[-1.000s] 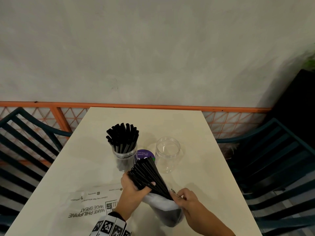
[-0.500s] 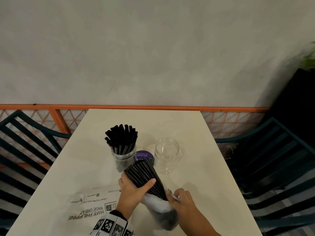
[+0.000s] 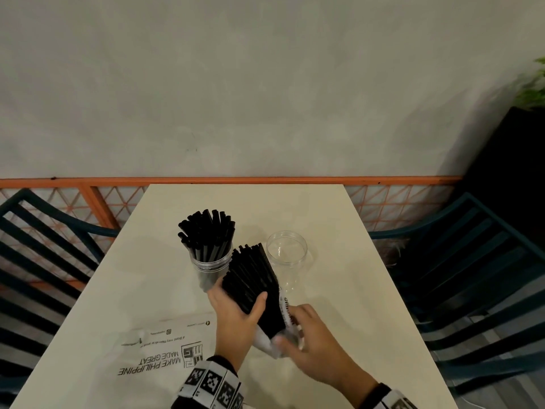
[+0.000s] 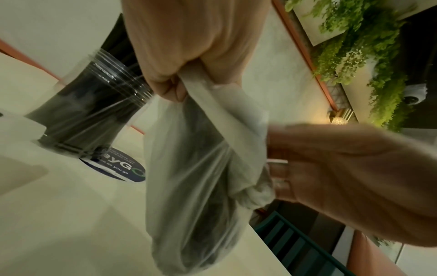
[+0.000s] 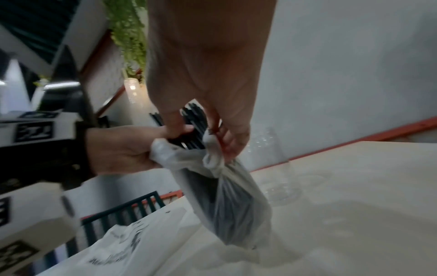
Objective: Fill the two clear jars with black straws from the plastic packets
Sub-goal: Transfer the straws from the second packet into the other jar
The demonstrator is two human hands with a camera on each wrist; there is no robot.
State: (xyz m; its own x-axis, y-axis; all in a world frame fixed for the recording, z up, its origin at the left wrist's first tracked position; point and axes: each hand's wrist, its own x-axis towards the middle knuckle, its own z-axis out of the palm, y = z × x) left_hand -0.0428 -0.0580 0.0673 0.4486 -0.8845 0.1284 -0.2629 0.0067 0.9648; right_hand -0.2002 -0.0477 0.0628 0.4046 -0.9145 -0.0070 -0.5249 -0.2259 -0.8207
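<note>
My left hand [image 3: 236, 309] grips a bundle of black straws [image 3: 253, 278], tilted, with its upper part sticking out of a clear plastic packet [image 3: 278, 339]. My right hand [image 3: 295, 335] pinches the bunched packet [image 5: 224, 196] just below my left hand [image 5: 118, 149]. The packet [image 4: 189, 186] hangs above the table with the straws' lower ends still inside it. A clear jar packed with black straws [image 3: 211, 252] stands left of the bundle. An empty clear jar [image 3: 287, 261] stands right of it.
An empty printed packet [image 3: 159, 348] lies flat on the cream table [image 3: 339, 290] near its front left. A round purple sticker [image 4: 118, 168] sits between the jars. Dark green chairs [image 3: 472, 276] flank both sides, and an orange rail [image 3: 265, 180] runs behind the table.
The straw bundle has risen further out of the packet, toward the jars. My right hand has shifted left and bunched the packet lower along the straws.
</note>
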